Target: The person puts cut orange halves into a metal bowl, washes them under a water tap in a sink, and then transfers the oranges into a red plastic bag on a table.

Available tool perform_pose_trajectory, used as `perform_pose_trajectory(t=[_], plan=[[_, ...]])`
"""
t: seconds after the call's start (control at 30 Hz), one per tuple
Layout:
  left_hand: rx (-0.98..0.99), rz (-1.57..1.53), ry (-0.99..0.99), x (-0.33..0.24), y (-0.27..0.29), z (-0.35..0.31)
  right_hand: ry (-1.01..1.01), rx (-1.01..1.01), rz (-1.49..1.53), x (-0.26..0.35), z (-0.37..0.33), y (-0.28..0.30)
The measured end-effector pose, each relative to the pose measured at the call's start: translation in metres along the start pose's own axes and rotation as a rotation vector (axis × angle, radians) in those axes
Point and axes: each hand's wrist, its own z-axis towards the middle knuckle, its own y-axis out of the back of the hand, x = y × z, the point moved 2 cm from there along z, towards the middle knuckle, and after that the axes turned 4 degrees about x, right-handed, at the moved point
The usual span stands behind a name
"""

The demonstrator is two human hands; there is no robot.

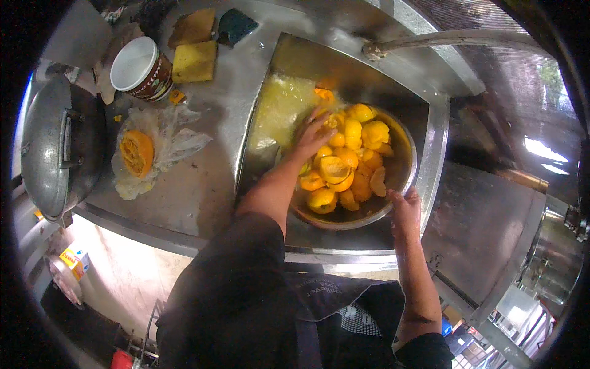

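Observation:
A wide metal bowl (410,157) heaped with squeezed orange halves (335,169) sits in the steel sink (350,67). My right hand (405,212) grips the bowl's rim at the near right, thumb on top. On the bowl's left side my left hand (314,134) lies against the orange halves with its fingers stretched out; part of the fingertips is hard to make out among the peels. Yellowish, cloudy water (283,101) covers the sink's left part. One orange piece (324,94) shows beyond my left hand, near the bowl's far left side.
Left of the sink, the steel counter (203,178) carries a plastic bag (178,132) with an orange half (136,154), a brown-and-white tub (144,71), a yellow sponge (195,61), a dark scouring pad (236,26) and a large metal pan (61,147). A pipe (455,40) crosses the far right.

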Motion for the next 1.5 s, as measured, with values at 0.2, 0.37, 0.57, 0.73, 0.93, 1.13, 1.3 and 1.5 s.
perform_pose_trajectory(t=[0.2,0.37,0.57,0.73,0.93,1.13,1.3,1.5], plan=[[0.010,-0.019,0.023,0.008,0.000,0.008,0.005,0.009,-0.059,0.008,0.000,-0.007],[-0.030,-0.043,-0.022,0.011,-0.002,0.011,-0.045,0.017,-0.070,0.021,-0.004,-0.014],[0.011,-0.151,0.130,0.026,0.005,0.021,0.111,0.167,-0.221,0.062,-0.004,-0.041],[-0.010,-0.140,0.142,0.027,0.016,0.029,0.085,0.260,-0.182,0.085,-0.001,-0.063],[-0.037,-0.299,0.208,0.024,0.016,0.026,0.124,0.258,-0.206,0.092,0.000,-0.071],[0.010,-0.263,0.186,0.027,0.015,0.029,0.102,0.247,-0.211,0.092,0.001,-0.070],[-0.014,-0.323,0.139,0.038,0.012,0.032,0.114,0.254,-0.195,0.092,0.000,-0.074],[-0.005,-0.345,0.193,0.031,0.013,0.030,0.120,0.263,-0.208,0.092,0.001,-0.072]])
